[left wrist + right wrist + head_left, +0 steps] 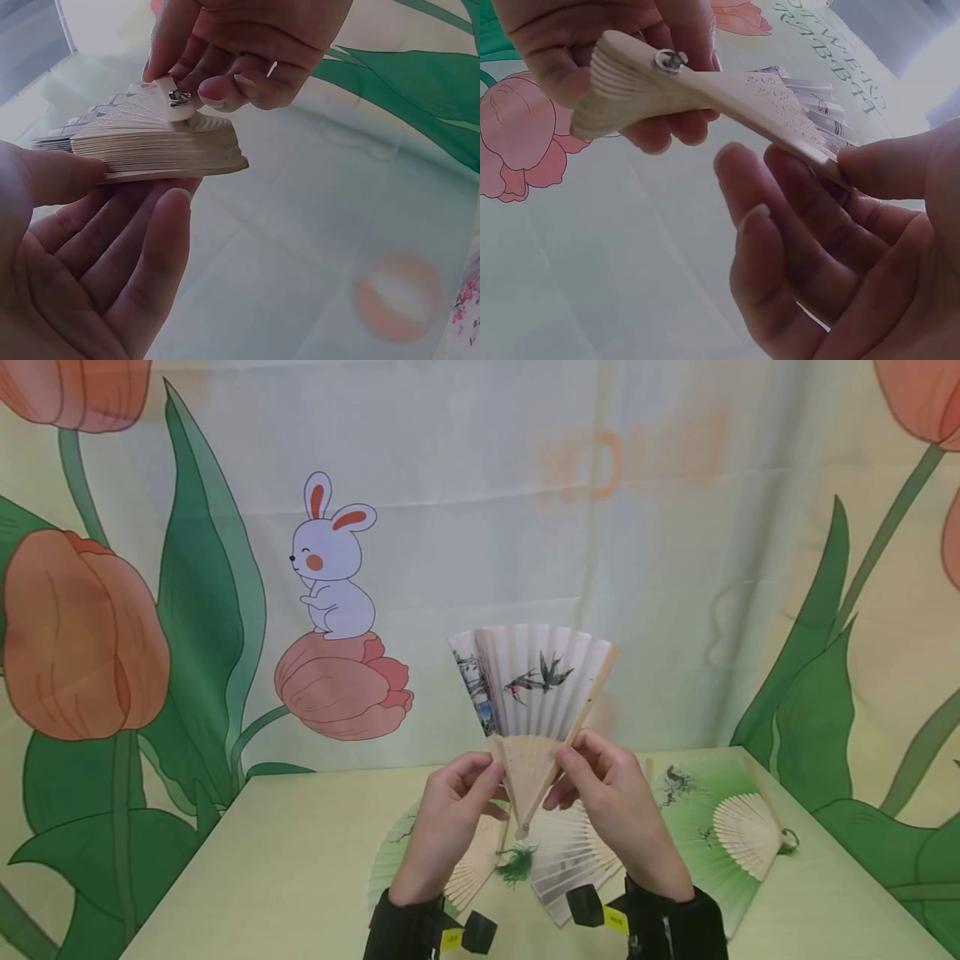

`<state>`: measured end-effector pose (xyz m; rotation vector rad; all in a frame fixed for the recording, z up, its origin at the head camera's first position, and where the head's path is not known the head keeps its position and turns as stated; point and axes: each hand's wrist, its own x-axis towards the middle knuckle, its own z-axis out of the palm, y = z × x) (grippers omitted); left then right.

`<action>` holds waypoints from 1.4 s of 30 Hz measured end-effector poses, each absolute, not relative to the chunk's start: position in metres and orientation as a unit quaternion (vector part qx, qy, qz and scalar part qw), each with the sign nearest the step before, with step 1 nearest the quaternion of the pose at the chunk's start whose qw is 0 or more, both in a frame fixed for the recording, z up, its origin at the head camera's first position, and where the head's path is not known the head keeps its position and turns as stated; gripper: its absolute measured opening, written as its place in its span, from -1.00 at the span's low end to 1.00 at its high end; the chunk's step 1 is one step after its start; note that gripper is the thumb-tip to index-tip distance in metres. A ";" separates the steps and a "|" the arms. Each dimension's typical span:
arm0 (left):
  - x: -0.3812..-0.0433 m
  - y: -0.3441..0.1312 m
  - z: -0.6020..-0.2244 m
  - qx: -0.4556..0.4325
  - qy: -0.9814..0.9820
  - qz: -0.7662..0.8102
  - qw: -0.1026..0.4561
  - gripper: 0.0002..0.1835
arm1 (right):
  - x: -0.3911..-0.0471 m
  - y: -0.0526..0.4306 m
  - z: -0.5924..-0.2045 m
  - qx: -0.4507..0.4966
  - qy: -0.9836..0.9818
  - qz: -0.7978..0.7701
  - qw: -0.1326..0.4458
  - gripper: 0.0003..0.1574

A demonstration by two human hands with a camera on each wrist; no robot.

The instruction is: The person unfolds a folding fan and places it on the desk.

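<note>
A white folding fan [543,685], painted with two dark birds, is partly spread and held upright above the table. My left hand [453,818] pinches its left outer rib between thumb and fingers. On the opposite side, my right hand [611,806] pinches the right outer rib [780,142]. The pale wooden ribs [157,154] are stacked thickly in the left wrist view, with a metal rivet [178,97] at their pivot. That rivet end points down in the head view, between the two hands.
On the table [262,860] lie a spread green fan [675,835] at right, a white fan [562,860] in the middle and another green fan [386,852] partly hidden by the left arm. A green tassel [517,864] lies between them. A printed curtain [480,527] hangs behind.
</note>
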<state>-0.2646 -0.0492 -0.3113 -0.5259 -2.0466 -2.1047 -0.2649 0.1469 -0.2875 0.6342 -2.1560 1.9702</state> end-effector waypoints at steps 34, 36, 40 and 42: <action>-0.262 -0.055 -0.309 -0.178 -0.688 -0.698 0.084 -0.69 | -0.264 0.147 -0.287 0.222 -0.698 0.669 0.124 -0.63; -0.262 -0.056 -0.310 -0.179 -0.688 -0.698 0.084 -0.69 | -0.264 0.147 -0.286 0.223 -0.695 0.672 0.127 -0.62; -0.262 -0.057 -0.310 -0.179 -0.684 -0.702 0.082 -0.70 | -0.264 0.147 -0.286 0.221 -0.691 0.676 0.131 -0.61; -0.262 -0.057 -0.310 -0.180 -0.683 -0.703 0.080 -0.70 | -0.264 0.147 -0.286 0.220 -0.690 0.677 0.130 -0.61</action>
